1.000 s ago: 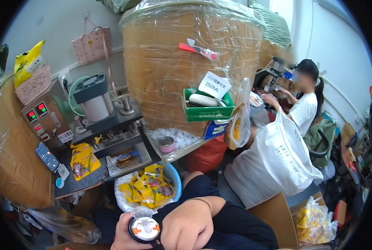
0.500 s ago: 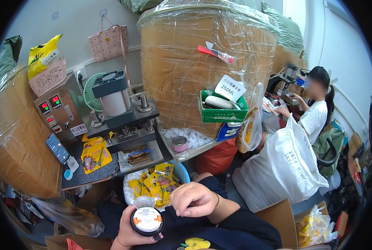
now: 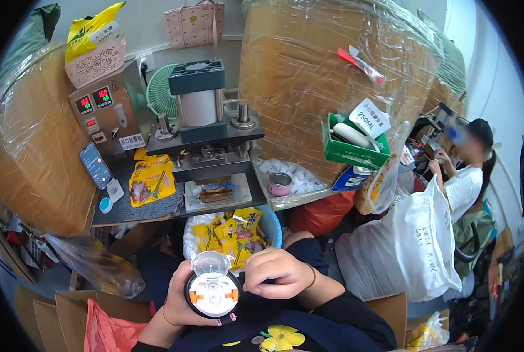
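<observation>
My left hand is wrapped round a drinking bottle with a black rim, a white top and orange side tabs. Its clear flip lid stands up, away from the spout. Right beside the bottle's rim is my right hand, fingers curled in and thumb tucked below them, with nothing seen in it. Just beyond both hands, a blue basket holds several yellow printed food pouches.
Behind the basket, a press machine stands on a bench with yellow pouches and a phone. A big wrapped carton rises behind. At right are a white sack and a co-worker, seated. Open cardboard boxes flank me.
My view has swung left and down. The bottle has come nearer upright under my gaze, its clear lid more raised. My right hand stays curled beside it.
</observation>
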Tool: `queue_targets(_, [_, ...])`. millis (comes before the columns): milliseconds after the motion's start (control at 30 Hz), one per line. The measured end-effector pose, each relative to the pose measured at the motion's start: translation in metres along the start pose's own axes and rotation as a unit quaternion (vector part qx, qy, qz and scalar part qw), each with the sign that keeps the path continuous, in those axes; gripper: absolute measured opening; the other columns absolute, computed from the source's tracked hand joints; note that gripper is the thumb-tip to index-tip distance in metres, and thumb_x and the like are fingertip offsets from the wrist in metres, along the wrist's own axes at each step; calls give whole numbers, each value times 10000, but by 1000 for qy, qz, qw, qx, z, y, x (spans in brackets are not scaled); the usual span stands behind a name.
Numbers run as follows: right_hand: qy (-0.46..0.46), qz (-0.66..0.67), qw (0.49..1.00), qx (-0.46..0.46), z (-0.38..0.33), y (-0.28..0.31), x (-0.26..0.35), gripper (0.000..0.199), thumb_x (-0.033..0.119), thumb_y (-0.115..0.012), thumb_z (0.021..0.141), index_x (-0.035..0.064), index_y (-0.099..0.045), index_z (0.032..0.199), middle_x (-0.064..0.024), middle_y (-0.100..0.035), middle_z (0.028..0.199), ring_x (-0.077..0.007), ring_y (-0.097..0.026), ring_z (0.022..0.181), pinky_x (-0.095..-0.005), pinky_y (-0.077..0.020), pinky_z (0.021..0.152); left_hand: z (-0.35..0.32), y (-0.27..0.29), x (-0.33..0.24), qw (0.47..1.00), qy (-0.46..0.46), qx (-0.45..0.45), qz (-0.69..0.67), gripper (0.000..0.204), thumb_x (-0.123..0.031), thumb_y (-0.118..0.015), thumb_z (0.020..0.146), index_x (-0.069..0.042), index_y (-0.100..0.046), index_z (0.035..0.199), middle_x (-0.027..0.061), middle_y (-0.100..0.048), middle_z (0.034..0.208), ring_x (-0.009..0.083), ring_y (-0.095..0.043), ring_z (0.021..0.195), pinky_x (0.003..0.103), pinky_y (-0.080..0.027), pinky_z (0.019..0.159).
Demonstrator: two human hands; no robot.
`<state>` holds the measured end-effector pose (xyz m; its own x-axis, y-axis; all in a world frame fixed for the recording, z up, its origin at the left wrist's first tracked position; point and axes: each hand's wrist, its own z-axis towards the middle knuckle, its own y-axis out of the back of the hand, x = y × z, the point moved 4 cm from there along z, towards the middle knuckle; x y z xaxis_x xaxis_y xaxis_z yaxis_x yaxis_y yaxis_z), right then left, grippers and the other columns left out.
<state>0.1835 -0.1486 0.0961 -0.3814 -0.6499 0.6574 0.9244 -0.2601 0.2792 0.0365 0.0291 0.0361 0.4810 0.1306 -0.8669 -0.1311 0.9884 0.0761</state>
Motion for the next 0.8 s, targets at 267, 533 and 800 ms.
queue_targets(267, [-15,-5,1000,-4,2,-3,-9,64,11,-667,870,-3,-668,933,-132,-695,886,-295,-658,757,-374,-516,681,1,2,4,1000,-20,-5,-21,1219,-244,-1009,543,-38,-270,1490,193,-486,1405,310,-576,1260,451,-486,1051])
queue_targets(533, [-10,-3,1000,-4,3,-8,-10,57,7,-660,859,-3,-650,915,-127,-674,855,-303,-637,730,-385,-510,668,20,-1,-18,992,-83,-52,81,1090,-376,-1009,522,-37,-428,1379,164,-586,1272,280,-608,1126,392,-466,974])
queue_targets(800, [-16,34,999,0,4,-13,-13,55,32,-616,865,7,-636,910,-128,-642,830,-314,-620,704,-387,-498,673,14,2,-16,978,-114,-51,165,997,-280,-953,593,-68,-401,1396,169,-602,1263,339,-640,1061,426,-460,904])
